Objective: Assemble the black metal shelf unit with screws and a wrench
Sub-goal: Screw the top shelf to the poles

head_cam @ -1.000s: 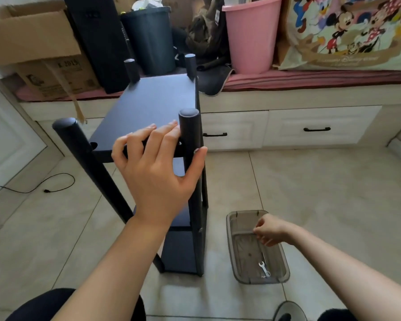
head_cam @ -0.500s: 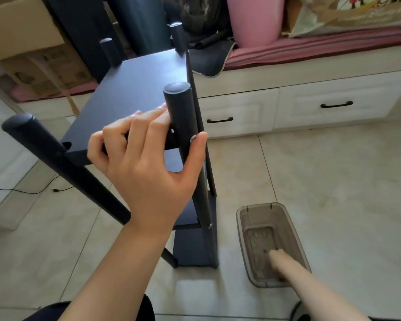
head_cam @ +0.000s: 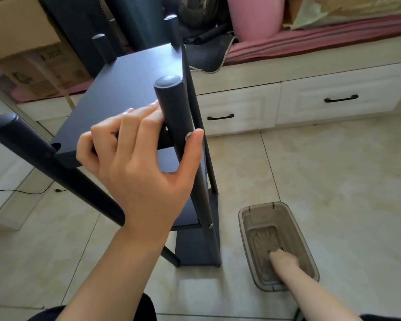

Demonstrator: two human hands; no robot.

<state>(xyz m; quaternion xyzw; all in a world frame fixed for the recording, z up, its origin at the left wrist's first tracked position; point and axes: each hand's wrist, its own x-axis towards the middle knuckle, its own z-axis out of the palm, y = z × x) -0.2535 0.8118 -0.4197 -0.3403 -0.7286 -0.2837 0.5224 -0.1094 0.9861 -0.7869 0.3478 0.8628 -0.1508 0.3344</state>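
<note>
Shelf unit (head_cam: 134,93) stands nearly built; your left hand (head_cam: 137,163) grips its post (head_cam: 174,117) while your right hand (head_cam: 281,259), grasp unclear, reaches into the tray (head_cam: 245,228)

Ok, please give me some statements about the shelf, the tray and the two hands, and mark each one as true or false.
1. The left hand holds a black post of the shelf unit, thumb on one side and fingers on the other. True.
2. The right hand rests on the top shelf. False: it reaches down into the plastic tray on the floor.
3. The tray stands on the floor to the right of the shelf unit. True.
4. The shelf unit lies flat on the floor. False: it stands upright on the tiles.
5. A screw head shows low on the near post. True.
</note>
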